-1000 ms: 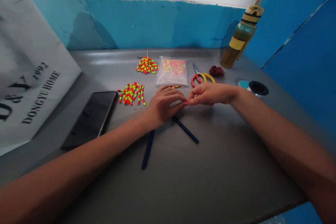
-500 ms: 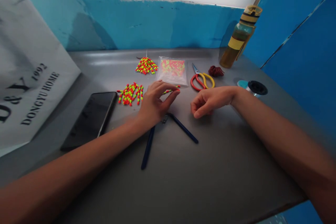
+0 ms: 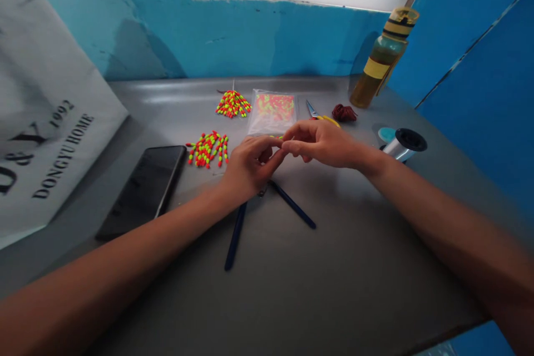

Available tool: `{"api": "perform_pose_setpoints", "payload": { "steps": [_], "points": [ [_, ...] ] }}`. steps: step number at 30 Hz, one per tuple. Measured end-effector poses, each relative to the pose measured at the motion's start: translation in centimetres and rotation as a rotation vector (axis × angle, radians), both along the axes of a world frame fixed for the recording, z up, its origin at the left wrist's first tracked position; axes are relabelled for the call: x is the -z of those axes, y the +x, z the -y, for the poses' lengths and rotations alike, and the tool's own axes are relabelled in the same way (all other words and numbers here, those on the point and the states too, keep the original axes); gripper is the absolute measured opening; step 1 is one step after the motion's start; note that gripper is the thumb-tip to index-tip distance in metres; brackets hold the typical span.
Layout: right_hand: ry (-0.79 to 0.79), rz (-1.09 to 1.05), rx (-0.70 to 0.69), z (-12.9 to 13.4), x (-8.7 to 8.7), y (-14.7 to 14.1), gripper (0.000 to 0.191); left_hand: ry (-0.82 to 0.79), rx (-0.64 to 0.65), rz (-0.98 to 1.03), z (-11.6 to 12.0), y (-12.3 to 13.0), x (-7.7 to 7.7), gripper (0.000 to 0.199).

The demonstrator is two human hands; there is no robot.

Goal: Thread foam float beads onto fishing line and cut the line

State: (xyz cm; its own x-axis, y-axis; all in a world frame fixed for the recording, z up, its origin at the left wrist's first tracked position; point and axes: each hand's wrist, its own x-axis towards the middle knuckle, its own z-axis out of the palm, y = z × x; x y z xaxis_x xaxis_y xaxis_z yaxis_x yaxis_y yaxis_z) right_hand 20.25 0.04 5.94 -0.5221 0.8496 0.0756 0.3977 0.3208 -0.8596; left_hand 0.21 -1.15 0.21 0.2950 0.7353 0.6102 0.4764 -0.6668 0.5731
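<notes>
My left hand (image 3: 250,166) is closed in a pinch above the table, its thumb and forefinger around a small bead that the fingers now hide. My right hand (image 3: 323,142) meets it fingertip to fingertip, also pinched; what it grips is too small to make out. Below my left hand lie dark blue-handled pliers (image 3: 293,204), handles spread and head mostly hidden. Left of the hands is a pile of red and yellow-green beads (image 3: 206,149). Behind them lies a clear bag of similar beads (image 3: 273,111). A little yellow-green shows just behind the fingertips.
A second bead bunch (image 3: 233,104) lies farther back. Scissors (image 3: 312,109), partly covered by my right hand, lie near a dark red cord bundle (image 3: 344,113). A spool (image 3: 403,144) and bottle (image 3: 377,67) stand right. A phone (image 3: 144,192) and white bag (image 3: 50,117) are left.
My right hand has moved left and up to meet the left fingertips, its fingers going from curled to pinched. It now covers much of the scissors. The left hand has barely moved.
</notes>
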Motion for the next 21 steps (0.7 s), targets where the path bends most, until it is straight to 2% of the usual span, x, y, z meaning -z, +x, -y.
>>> {"api": "perform_pose_setpoints", "payload": {
  "steps": [4, 8, 13, 21],
  "points": [
    [0.096, 0.047, 0.068, -0.17, 0.07, 0.22, 0.029, -0.009, -0.013, 0.000, 0.04, 0.02, 0.13, 0.011],
    [0.044, 0.036, 0.048, -0.44, 0.26, 0.48, 0.027, -0.026, -0.041, 0.008, -0.14, -0.05, 0.34, 0.012],
    [0.083, 0.073, 0.059, -0.48, 0.27, 0.46, 0.027, -0.065, -0.047, 0.022, -0.25, -0.11, 0.31, 0.014],
    [-0.066, -0.094, 0.091, -0.53, 0.02, 0.19, 0.019, -0.085, -0.039, 0.059, -0.20, -0.01, 0.24, 0.015]
  ]
}}
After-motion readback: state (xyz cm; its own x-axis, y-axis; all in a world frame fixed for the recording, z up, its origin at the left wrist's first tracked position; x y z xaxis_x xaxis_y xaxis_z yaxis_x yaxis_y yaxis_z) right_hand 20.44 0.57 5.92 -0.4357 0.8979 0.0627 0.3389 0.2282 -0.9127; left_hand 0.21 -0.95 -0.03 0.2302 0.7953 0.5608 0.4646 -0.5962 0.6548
